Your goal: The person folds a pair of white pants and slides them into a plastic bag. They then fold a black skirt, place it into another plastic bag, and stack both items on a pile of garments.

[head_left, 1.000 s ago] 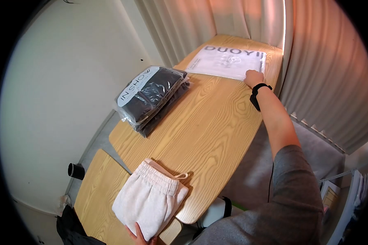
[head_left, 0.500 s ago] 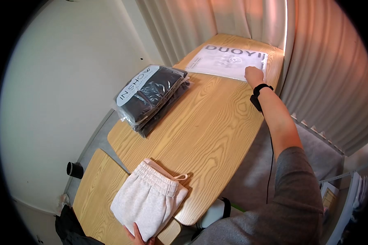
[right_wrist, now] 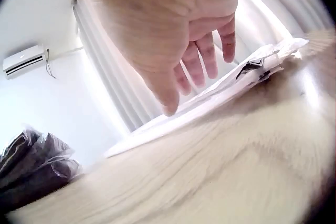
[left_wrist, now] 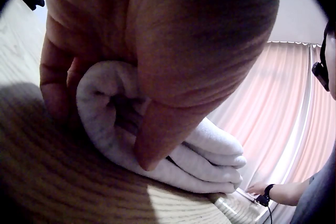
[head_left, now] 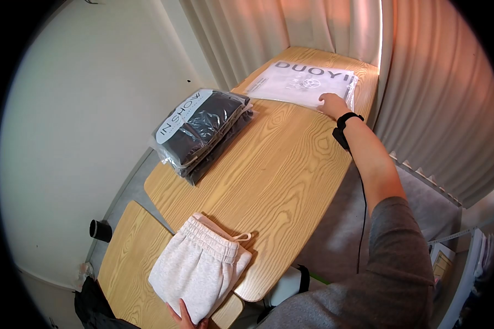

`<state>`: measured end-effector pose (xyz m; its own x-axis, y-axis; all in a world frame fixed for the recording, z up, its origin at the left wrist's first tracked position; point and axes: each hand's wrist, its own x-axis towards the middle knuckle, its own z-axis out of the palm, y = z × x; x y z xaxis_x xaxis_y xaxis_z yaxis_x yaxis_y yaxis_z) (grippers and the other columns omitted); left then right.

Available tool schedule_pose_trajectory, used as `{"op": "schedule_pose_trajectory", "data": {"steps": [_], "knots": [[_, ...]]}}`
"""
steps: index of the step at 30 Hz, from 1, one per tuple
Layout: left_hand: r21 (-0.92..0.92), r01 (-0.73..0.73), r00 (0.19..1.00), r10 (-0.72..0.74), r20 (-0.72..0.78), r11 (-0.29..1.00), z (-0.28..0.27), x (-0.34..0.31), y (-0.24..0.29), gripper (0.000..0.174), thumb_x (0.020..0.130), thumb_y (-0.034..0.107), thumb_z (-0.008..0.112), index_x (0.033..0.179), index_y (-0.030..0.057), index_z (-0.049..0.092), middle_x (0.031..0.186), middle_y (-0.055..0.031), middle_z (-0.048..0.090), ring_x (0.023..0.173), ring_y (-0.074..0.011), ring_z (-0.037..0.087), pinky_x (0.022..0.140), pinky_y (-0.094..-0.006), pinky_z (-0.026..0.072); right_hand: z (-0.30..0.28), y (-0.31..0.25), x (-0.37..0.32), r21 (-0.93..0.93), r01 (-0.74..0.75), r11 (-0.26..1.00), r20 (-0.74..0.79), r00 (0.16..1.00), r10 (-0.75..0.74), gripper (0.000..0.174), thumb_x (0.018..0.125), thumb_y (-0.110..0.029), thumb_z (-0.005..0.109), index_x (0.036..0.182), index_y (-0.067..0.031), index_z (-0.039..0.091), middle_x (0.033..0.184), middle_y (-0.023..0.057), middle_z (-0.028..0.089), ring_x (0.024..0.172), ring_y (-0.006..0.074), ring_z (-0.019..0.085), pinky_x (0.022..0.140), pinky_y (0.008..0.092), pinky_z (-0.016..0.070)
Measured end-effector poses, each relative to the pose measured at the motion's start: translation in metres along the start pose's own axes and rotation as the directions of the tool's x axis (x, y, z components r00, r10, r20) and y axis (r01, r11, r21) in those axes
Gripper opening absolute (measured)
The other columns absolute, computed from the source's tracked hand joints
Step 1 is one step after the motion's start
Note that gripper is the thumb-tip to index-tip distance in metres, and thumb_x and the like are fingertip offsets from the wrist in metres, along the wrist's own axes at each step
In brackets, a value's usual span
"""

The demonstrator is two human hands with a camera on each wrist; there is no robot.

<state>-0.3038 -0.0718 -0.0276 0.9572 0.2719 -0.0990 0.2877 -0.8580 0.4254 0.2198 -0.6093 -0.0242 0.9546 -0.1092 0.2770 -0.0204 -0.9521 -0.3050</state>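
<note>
Folded light-grey sweatpants (head_left: 195,268) with a gathered waistband and a drawstring loop lie at the near end of the wooden table. My left hand (head_left: 184,317) grips their near folded edge; in the left wrist view the thumb (left_wrist: 157,134) presses into the rolled fold and the fingers go round behind it. At the far end, a flat white plastic bag (head_left: 296,82) printed DUOYI lies on the table. My right hand (head_left: 333,106) is over its near right edge. In the right wrist view that hand's fingers (right_wrist: 194,66) extend loosely just above the bag, with nothing gripped.
Clear-bagged dark clothes (head_left: 203,129) labelled IN SHOW form a stack at the table's left edge. Curtains (head_left: 335,24) hang behind the far end. A black bin (head_left: 101,230) stands on the floor at left. The wooden table (head_left: 269,175) has a curved right edge.
My right hand was a closed fist at the bag's near right corner; its fingers have since spread, and it has shifted slightly left. The left hand and sweatpants have stayed put.
</note>
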Motion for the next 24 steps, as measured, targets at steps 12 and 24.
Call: {"op": "schedule_pose_trajectory", "data": {"steps": [12, 24], "knots": [[-0.151, 0.177, 0.981, -0.163, 0.105, 0.972, -0.016, 0.000, 0.034, 0.090, 0.076, 0.006, 0.069, 0.146, 0.0086, 0.014, 0.142, -0.0369, 0.013, 0.132, -0.0437, 0.023, 0.104, -0.0422, 0.0287, 0.046, 0.035, 0.037, 0.015, -0.007, 1.000, -0.275, 0.961, 0.011, 0.018, 0.082, -0.016, 0.056, 0.084, 0.0001, 0.064, 0.081, 0.0162, 0.066, 0.079, 0.0310, 0.063, 0.074, 0.0373, 0.0498], [0.003, -0.102, 0.989, 0.102, -0.111, 0.995, 0.005, 0.010, -0.008, 0.086, 0.070, 0.014, 0.075, 0.141, 0.0070, 0.028, 0.143, -0.0359, 0.005, 0.131, -0.0502, 0.022, 0.102, -0.0456, 0.0334, -0.101, -0.154, -0.087, 0.989, 0.061, 0.136, -0.001, 0.917, -0.399, 0.022, 0.094, -0.024, 0.053, 0.104, -0.0053, 0.058, 0.088, -0.0042, 0.057, 0.083, 0.0038, 0.052, 0.073, 0.0177, 0.0416]]}}
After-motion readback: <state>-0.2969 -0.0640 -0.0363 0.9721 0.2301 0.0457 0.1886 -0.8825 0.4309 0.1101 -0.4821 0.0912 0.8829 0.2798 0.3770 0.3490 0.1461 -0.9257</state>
